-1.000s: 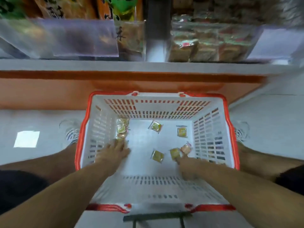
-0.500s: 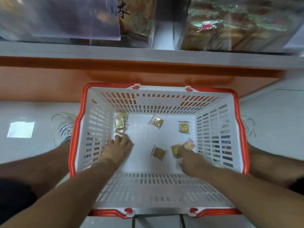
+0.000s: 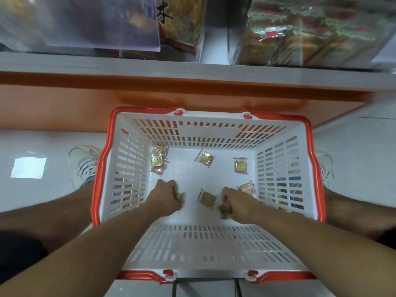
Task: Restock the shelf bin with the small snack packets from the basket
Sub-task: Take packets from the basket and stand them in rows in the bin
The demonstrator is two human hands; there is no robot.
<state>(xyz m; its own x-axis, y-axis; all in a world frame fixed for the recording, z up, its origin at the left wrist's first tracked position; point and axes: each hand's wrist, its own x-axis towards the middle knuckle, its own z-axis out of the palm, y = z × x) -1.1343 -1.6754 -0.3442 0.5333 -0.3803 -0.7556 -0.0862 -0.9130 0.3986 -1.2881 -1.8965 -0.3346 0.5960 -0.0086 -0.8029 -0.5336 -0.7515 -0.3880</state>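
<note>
While both hands work basket [image 3: 102, 189] floor, we judge gathering step: left hand [image 3: 166, 195] and right hand [image 3: 236, 201] each curled, seemingly on packet. Next: lift to shelf bin [image 3: 310, 33].

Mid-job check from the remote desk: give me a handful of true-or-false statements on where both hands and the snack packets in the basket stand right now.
1. Both hands are inside the white slotted plastic basket with the red rim. True.
2. The left hand lies flat and holds nothing. False: its fingers are curled round a small snack packet.
3. The right hand grips a brownish packet. True.
4. The basket floor holds no loose packets. False: several remain, among them a stack in the far left corner and a single packet between the hands.
5. The basket stands on the shelf. False: it rests on the floor below the shelf edge.
</note>
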